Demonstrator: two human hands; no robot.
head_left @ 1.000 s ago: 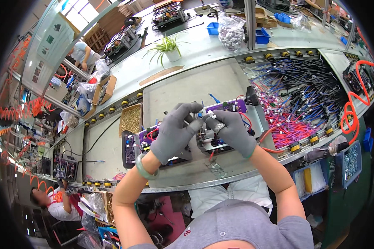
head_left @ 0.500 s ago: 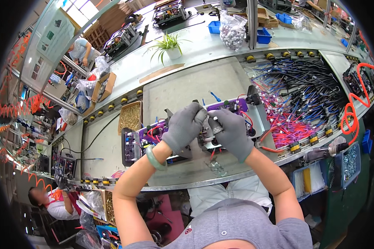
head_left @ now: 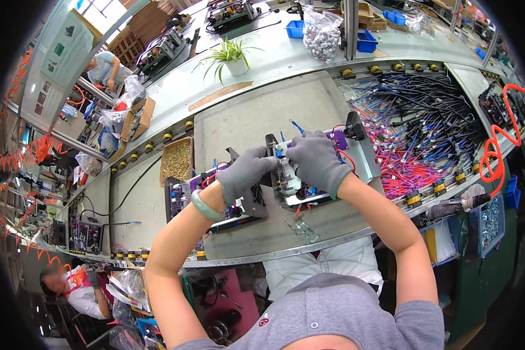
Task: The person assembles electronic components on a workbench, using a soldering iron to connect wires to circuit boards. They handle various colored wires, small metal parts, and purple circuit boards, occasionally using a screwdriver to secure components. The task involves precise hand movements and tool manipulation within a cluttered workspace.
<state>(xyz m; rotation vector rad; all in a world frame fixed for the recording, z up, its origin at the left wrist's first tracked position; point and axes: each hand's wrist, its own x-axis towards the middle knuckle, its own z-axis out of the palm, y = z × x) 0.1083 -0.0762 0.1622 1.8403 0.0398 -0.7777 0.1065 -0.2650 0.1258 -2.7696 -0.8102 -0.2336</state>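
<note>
My left hand (head_left: 246,173), in a grey glove, has its fingers drawn together at the front panel (head_left: 287,182) of an electronic unit with a purple circuit board (head_left: 337,140). My right hand (head_left: 318,160), also gloved, bends over the same unit, its fingertips curled down by a small blue part (head_left: 279,151). What lies between the fingers of either hand is too small or hidden. A blue wire with a ring end (head_left: 296,125) sticks up behind my right hand. A second, similar unit (head_left: 178,197) stands to the left, partly under my left wrist.
A box of small brass-coloured parts (head_left: 178,159) stands left of the units. Many red, blue and black cables (head_left: 417,131) lie at the right. A power screwdriver (head_left: 447,209) with a coiled orange hose (head_left: 492,154) rests at the right edge. A potted plant (head_left: 236,66) stands behind.
My hands, close together above the panel before, have moved slightly apart and lower. The right fingers now reach to the panel's far end. The view has shifted a little.
</note>
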